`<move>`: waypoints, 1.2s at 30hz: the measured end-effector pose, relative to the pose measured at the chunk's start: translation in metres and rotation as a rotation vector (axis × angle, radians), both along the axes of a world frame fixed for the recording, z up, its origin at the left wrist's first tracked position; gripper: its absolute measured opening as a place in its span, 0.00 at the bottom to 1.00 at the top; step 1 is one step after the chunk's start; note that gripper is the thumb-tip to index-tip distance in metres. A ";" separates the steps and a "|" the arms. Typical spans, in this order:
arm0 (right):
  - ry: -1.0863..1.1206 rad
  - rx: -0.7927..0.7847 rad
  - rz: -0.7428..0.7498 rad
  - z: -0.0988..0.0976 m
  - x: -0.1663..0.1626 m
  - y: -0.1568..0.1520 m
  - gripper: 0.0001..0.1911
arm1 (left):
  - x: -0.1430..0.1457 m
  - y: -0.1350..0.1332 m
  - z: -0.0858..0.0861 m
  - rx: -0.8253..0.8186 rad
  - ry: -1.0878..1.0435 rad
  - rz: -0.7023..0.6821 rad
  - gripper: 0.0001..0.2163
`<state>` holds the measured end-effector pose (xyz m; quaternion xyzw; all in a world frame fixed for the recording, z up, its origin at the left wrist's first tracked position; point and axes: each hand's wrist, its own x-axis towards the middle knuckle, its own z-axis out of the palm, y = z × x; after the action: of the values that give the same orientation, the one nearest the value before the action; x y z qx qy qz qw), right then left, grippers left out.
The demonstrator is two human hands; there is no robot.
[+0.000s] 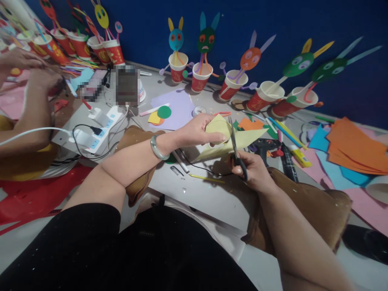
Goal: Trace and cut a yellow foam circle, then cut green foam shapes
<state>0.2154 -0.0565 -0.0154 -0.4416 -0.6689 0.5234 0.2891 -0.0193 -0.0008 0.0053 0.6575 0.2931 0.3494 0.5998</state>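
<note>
My left hand [201, 131] pinches a sheet of pale yellow paper [242, 139] over the middle of the table. A rounded part of the sheet shows by my left thumb, with a pointed corner reaching off to the right. In my right hand [254, 169] is a pair of scissors [234, 139] with black handles, the blades pointing up and lying across the paper. Whether the blades are parted is hard to make out. Beneath my hands lie a yellow stick [207, 178] and a small hair-clip-like metal piece [176, 171].
Paper-cup puppets [201, 76] line the blue wall. Orange sheets [357, 147] lie right, beside a black glue gun [263, 147]. A power strip [104, 131] with cables stands left, near a co-worker's arm [38, 109]. Brown cushions [309, 206] rest at the table's front edge.
</note>
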 end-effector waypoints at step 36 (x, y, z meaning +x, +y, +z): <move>0.033 0.035 -0.002 -0.008 0.005 0.001 0.38 | -0.002 0.004 -0.005 0.105 -0.001 -0.035 0.13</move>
<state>0.2209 -0.0558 -0.0237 -0.4283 -0.6726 0.5185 0.3086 -0.0212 0.0028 0.0002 0.6929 0.2628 0.3539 0.5707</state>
